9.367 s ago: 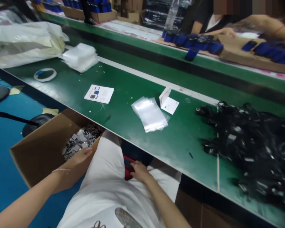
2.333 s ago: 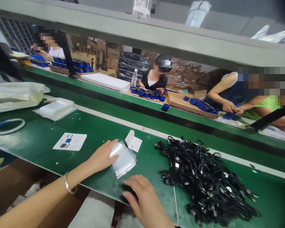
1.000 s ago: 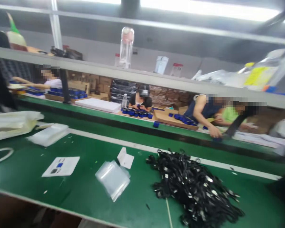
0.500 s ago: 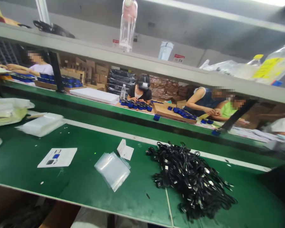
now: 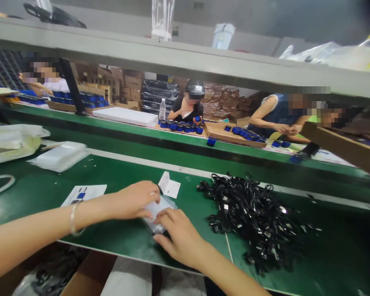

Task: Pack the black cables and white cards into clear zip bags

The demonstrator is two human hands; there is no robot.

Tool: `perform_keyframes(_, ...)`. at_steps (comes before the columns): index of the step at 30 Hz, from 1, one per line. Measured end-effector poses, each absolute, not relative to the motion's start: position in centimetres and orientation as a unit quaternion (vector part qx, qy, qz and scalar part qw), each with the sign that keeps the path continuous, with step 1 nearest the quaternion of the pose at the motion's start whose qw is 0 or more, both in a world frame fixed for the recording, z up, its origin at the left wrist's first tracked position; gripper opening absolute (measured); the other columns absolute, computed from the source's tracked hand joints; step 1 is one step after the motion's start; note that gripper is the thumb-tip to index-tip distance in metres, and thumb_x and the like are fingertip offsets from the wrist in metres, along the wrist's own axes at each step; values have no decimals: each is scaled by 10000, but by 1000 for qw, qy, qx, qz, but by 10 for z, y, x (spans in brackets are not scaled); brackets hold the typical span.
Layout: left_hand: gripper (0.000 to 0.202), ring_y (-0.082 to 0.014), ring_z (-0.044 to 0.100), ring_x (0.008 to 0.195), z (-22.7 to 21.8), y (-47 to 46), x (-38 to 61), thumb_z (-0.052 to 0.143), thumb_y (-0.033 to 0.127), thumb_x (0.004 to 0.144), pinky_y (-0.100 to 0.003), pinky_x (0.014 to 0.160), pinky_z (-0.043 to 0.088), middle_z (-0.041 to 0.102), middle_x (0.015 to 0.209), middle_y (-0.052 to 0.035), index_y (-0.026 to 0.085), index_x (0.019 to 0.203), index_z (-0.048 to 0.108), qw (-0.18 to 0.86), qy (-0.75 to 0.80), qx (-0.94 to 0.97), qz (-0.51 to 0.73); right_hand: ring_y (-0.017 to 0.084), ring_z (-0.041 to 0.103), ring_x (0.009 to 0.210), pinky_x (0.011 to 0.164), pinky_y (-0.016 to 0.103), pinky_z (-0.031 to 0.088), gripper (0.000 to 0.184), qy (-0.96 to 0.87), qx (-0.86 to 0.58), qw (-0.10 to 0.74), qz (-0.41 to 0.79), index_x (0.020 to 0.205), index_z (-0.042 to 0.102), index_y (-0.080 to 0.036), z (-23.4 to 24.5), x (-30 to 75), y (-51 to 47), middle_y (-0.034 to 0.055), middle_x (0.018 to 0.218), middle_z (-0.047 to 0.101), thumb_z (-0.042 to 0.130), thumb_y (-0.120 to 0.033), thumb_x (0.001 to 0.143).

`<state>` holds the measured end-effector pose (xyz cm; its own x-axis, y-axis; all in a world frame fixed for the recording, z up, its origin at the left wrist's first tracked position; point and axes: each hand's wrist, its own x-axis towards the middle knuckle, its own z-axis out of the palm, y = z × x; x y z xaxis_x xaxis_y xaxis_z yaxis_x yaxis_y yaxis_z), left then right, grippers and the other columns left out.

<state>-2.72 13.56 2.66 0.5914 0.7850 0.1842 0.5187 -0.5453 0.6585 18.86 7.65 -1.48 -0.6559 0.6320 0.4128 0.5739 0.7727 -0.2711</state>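
Note:
A stack of clear plastic bags [image 5: 158, 206] lies on the green bench between my two hands. My left hand [image 5: 138, 200] reaches in from the left, its fingers curled over the upper left side of the stack. From the lower right, my right hand [image 5: 180, 234] grips the near right edge with bent fingers and thumb. Part of the stack is hidden under the fingers. Just behind it stands a folded white leaflet [image 5: 172, 188]. A printed sheet with product pictures [image 5: 91, 192] is partly covered by my left forearm.
A large heap of black cables [image 5: 255, 218] lies to the right. More plastic bags [image 5: 61, 156] are piled at the left. A grey shelf [image 5: 185, 61] spans above the bench. Across it, several people work beside blue round items [image 5: 180, 126]; a cardboard flap [image 5: 345, 144] juts in at right.
Both my hands have come into view and taken hold of the plastic bags. The view has tilted down slightly. A cardboard piece has appeared at the right.

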Motion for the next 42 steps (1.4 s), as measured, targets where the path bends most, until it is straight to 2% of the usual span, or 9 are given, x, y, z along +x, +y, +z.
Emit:
perform_keyframes(3,406,-302,537,1174,5,152,-31,747,335,699,-444,1001,404,618,1225,-103,216,1076,652,285,393,853,191,315,487,1191,975,486,416,459,-918,-332,216,16,1209,540,-83,-34,176,78,204,1280,538,633,-341,840)
perform_keyframes(6,466,-324,407,1304,-19,144,-28,633,346,795,-481,1057,332,498,1377,-144,194,1230,559,268,446,832,194,318,548,1134,1012,509,381,429,-915,-348,205,-24,1183,567,-26,-52,171,77,224,1210,599,598,-308,862)
perform_keyframes(20,302,-365,323,1324,-58,87,23,444,328,874,-579,1096,213,451,1330,-152,184,1122,540,114,643,672,351,234,631,1053,1002,432,404,265,-772,-467,430,12,991,693,-218,-80,196,79,89,1132,682,443,-163,926)
perform_keyframes(22,274,-353,424,1248,-51,77,24,516,408,845,-537,1067,308,503,1277,-88,254,1070,539,171,662,586,435,223,619,1065,978,416,428,275,-749,-492,444,12,1022,685,-239,-67,199,80,80,1156,669,444,-151,922)
perform_keyframes(25,452,-347,542,1146,-38,65,32,504,597,801,-501,960,456,617,1211,-48,306,1145,535,488,583,432,485,213,585,1100,992,404,415,249,-738,-472,481,-14,1039,671,-244,-46,199,80,67,1155,662,479,-150,912)
perform_keyframes(28,475,-300,515,1214,-23,66,46,524,536,817,-445,990,447,652,1221,-29,265,1206,562,693,470,279,471,184,593,1044,1043,392,367,181,-753,-431,498,-13,991,667,-243,-36,192,74,38,1031,686,541,-158,893)
perform_keyframes(32,315,-244,600,1125,-14,79,59,573,274,846,-370,982,457,720,1090,-51,175,1142,614,717,494,195,451,217,575,1048,1060,486,334,259,-751,-444,481,88,1151,604,-257,-38,197,62,59,1058,638,541,-288,901)
perform_keyframes(36,382,-251,667,1012,-16,83,48,616,390,833,-356,901,517,708,1111,-104,160,1139,611,726,486,230,429,255,596,1036,820,397,535,453,-592,-548,511,296,1323,468,-181,-42,217,65,154,1176,587,475,-371,912)
perform_keyframes(42,477,-238,709,872,-17,74,11,607,533,799,-373,826,544,741,1008,-105,167,1103,628,726,462,323,394,190,623,542,487,298,508,469,-499,-517,375,586,938,708,-175,-41,220,79,36,601,640,665,-592,726)
